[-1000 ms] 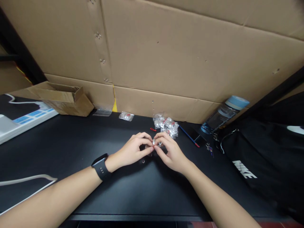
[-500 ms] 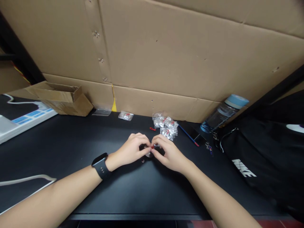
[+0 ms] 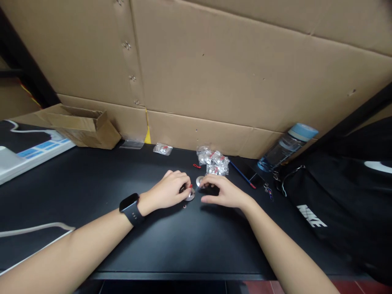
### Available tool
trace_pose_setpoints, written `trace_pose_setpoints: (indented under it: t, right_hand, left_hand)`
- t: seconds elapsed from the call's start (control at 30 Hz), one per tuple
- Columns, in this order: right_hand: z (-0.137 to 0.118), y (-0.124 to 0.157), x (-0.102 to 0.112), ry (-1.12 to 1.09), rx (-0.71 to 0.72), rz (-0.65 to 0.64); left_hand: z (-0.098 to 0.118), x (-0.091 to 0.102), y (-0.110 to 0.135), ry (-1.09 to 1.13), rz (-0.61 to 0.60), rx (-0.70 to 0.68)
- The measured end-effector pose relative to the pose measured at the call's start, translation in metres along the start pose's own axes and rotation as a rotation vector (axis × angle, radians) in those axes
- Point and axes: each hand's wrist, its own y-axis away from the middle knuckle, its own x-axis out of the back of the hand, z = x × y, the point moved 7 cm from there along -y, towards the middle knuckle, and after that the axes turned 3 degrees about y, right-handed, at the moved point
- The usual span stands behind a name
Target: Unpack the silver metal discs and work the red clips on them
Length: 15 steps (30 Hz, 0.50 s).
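Note:
My left hand (image 3: 173, 188), with a dark watch on its wrist, is closed on a shiny silver disc (image 3: 191, 196) that has a small red part at its top. The disc is close to the tabletop. Just right of it, my right hand (image 3: 226, 192) has thumb and fingers apart, holding nothing that I can see. Its fingertips are by the edge of a second silver disc (image 3: 199, 181); whether they touch it I cannot tell. A red loop of cord (image 3: 197, 166) lies behind the hands, and a tiny pale bit (image 3: 184, 206) lies in front.
Clear packets of silver discs (image 3: 211, 157) lie at the back, one packet (image 3: 163, 149) apart to the left. A blue stick (image 3: 241, 173), a blue-capped bottle (image 3: 286, 147) and a black bag (image 3: 337, 196) are right. Left stand a cardboard box (image 3: 92, 130) and a power strip (image 3: 39, 157).
My hands, which met over the red part, have come apart. My right hand has moved right and spread its fingers. Two silver discs now show separately.

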Motion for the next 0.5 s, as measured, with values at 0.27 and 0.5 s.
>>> trace_pose_setpoints:
  t: [0.27,0.5]
  right_hand:
    - [-0.005,0.005,-0.002,0.103,-0.049,-0.048]
    - [0.016,0.007,0.007,0.141,-0.081,-0.032]
  left_hand:
    - [0.002,0.012,0.002,-0.056,-0.028,-0.056]
    - [-0.024,0.042,0.005,-0.162,0.026,0.001]
